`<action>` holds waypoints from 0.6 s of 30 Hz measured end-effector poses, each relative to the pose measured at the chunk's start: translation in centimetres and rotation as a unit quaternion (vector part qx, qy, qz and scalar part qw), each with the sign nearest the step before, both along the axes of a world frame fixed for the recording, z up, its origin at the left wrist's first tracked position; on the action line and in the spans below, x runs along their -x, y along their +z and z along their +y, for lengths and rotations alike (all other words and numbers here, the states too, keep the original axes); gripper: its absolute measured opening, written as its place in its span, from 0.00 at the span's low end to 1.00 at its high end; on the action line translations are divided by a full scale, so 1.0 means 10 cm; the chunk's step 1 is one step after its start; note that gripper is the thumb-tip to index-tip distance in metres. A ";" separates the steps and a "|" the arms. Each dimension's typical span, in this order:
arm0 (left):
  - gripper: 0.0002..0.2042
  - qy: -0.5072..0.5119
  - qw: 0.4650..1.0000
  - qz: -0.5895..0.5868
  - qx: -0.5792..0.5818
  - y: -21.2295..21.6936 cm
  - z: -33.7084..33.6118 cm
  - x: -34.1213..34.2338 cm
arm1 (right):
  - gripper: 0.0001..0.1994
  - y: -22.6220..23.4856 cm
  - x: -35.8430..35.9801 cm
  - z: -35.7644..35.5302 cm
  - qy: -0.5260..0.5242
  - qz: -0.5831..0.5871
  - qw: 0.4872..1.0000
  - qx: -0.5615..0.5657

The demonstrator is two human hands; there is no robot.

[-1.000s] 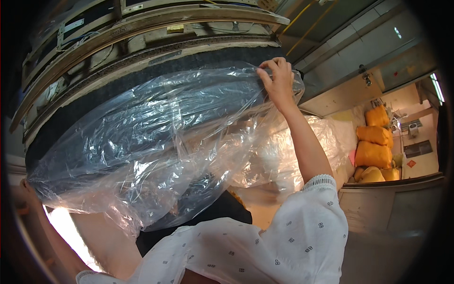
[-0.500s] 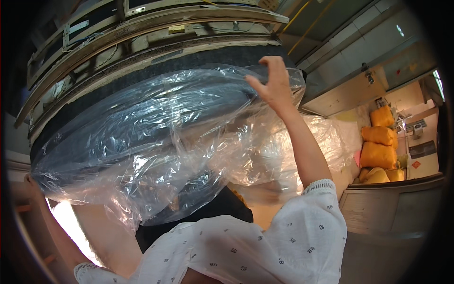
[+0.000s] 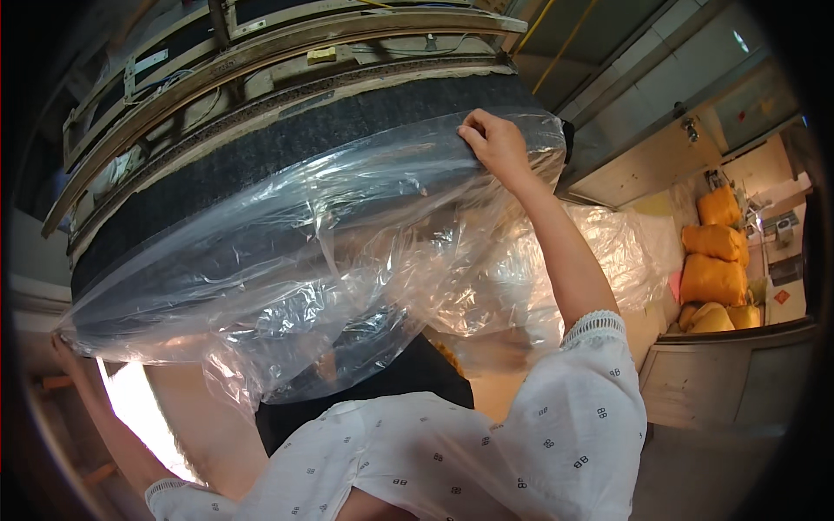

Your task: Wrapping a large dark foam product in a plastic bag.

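Right hand [image 3: 499,148] curled, thumb and fingertips pinching the far edge of a clear, wrinkled plastic sheet [image 3: 304,230], left hand [image 3: 64,351] at the left corner of a black-topped table [image 3: 347,115], grip too dim to tell, sheet stretched between the 2 hands, draping over the table's near edge

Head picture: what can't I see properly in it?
All in the head view:
Left hand: small and dim near the rim, so its grip is unclear.
Right hand: its own back hides the palm.
Sheet: shine and folds blur what's underneath.
Orange bundles: covers hide their insides.
Shirt: cut off by the bottom edge.
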State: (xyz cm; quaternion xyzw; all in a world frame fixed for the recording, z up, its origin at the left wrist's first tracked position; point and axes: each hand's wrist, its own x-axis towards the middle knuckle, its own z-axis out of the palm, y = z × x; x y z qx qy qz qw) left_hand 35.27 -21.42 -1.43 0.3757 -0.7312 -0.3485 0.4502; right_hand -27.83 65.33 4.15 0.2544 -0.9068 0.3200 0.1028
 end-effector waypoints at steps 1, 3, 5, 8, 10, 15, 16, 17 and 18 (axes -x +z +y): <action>0.19 -0.028 0.994 -0.045 0.097 0.08 0.08 -0.05 | 0.10 0.02 -0.01 0.00 -0.002 0.001 1.000 -0.003; 0.19 -0.005 0.998 -0.023 0.064 0.39 0.30 -0.31 | 0.08 0.03 -0.01 -0.13 0.019 0.046 0.999 0.005; 0.20 0.021 0.999 0.030 -0.025 0.41 0.79 -0.43 | 0.08 0.02 -0.03 -0.17 0.012 0.062 0.998 0.003; 0.21 0.056 0.990 0.080 -0.099 0.74 1.33 -0.57 | 0.08 -0.02 0.02 -0.15 0.011 0.071 0.997 0.018; 0.22 0.074 0.991 0.073 -0.088 0.79 1.54 -0.96 | 0.08 -0.05 0.06 -0.20 0.018 0.065 0.997 0.029; 0.21 0.053 0.996 -0.061 -0.045 0.29 2.14 -1.28 | 0.06 -0.13 0.18 -0.28 0.074 0.070 0.994 0.040; 0.20 0.044 0.993 -0.113 0.001 0.29 2.22 -1.23 | 0.06 -0.12 0.23 -0.30 0.087 0.068 0.993 0.032; 0.20 0.067 0.991 -0.115 0.002 0.37 2.22 -1.18 | 0.07 -0.10 0.34 -0.32 0.092 0.108 0.989 0.040; 0.19 0.068 0.994 -0.035 -0.078 0.44 2.14 -0.96 | 0.08 -0.08 0.49 -0.31 0.094 0.151 0.983 0.049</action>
